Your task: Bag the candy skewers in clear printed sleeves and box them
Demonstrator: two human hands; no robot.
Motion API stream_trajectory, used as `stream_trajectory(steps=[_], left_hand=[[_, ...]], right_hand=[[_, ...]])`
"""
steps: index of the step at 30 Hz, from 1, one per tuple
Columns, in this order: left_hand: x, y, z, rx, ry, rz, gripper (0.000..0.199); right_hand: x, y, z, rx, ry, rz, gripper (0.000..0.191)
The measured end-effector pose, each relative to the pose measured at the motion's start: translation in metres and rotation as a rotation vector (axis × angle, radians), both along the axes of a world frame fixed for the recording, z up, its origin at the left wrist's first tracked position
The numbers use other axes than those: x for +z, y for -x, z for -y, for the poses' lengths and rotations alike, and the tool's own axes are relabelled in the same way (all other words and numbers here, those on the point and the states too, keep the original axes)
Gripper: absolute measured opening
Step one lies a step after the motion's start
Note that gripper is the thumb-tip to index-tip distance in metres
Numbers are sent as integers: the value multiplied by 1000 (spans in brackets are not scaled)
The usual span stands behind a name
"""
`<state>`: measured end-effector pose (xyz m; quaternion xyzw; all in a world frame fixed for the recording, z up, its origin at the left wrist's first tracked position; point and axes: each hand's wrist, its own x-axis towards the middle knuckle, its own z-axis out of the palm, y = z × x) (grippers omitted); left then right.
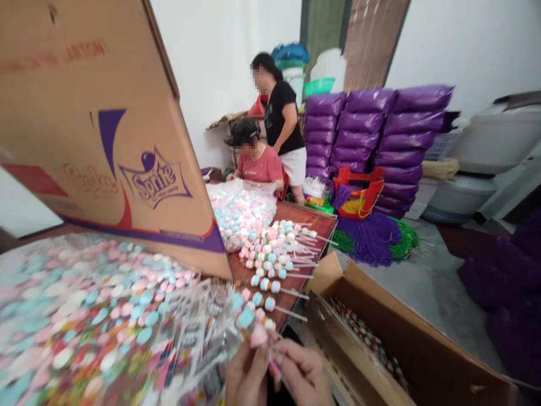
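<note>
At the bottom of the head view, my left hand (245, 372) is closed round a candy skewer (258, 335) with pink, blue and white pieces in a clear wrapper. Close beside it, my right hand (305, 373) pinches the lower end of the same wrapper, near a small pink strip (274, 369). The fingertips nearly meet and partly hide what lies between them. Just beyond, a row of finished-looking candy skewers (264, 285) lies on the table, white sticks pointing right. Flat printed clear bags (192, 324) lie left of my hands.
Loose pastel candies (84, 316) cover the left side, before a tall Sprite carton (169, 237). A bag of candies (245, 211) sits behind. An open cardboard box (406, 338) holding skewers stands right. Two people (257, 166) are across the table; purple packs (376, 129) are stacked behind.
</note>
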<state>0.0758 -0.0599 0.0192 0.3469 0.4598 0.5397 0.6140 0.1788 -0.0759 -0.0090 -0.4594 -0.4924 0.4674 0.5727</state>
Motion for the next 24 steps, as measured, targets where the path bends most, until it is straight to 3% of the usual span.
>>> stream_trajectory(steps=[2, 4, 6, 8, 11, 14, 17, 19, 21, 24], left_hand=[[-1, -11, 3, -29, 40, 77, 41], [-3, -21, 6, -69, 29, 15, 38], [-8, -26, 8, -133, -14, -118, 33], [-12, -26, 8, -230, -162, -311, 28], [-11, -3, 5, -362, -349, -474, 25], [-3, 51, 0, -242, -290, -574, 19], [-1, 118, -2, -39, -207, -651, 22], [-6, 150, 2, 79, -229, -770, 20], [-14, 163, 8, 87, -269, -936, 17], [-30, 156, 15, -12, -314, -1200, 25]], right_hand=[[11, -8, 18, 28, 91, -87, 37], [13, -14, 32, 23, 155, -151, 37], [5, -22, 42, 30, 251, -263, 31], [-8, -33, 49, 23, 370, -408, 26], [-25, -66, 46, -89, 408, -562, 24], [-28, -105, 28, -253, 314, -636, 23], [-21, -119, 13, -339, 284, -445, 28], [-15, -104, 10, -301, 241, -203, 23], [-10, -74, 12, -174, 197, 45, 19], [-5, -21, 16, 101, 77, 323, 16]])
